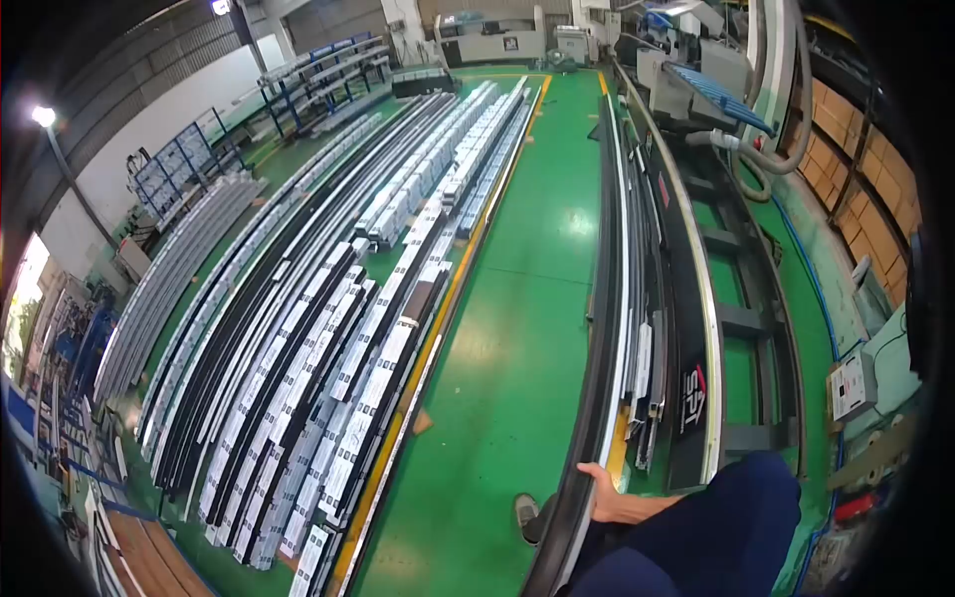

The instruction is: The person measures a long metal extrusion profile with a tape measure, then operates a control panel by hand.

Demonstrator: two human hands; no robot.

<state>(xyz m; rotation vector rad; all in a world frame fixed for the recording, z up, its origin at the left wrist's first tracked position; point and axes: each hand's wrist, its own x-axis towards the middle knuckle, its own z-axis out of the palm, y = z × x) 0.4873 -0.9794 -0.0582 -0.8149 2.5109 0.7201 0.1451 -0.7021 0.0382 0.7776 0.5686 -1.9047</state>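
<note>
One hand (603, 495) shows at the lower right, reaching in from a dark blue sleeve on the right. Its fingers and thumb are closed round the near part of a long black profile (587, 398), which runs away up the frame. It looks like my right hand. A pale strip lies along the profile's right side. My left hand does not show. Below the profile, a grey shoe (527, 515) stands on the green floor.
Long stacks of wrapped profiles (348, 428) lie on the floor at left. A black machine frame (688, 388) runs along the right, beside more profiles (645, 358). Blue racks (184, 164) stand at the back left, cartons (875, 199) on shelves at far right.
</note>
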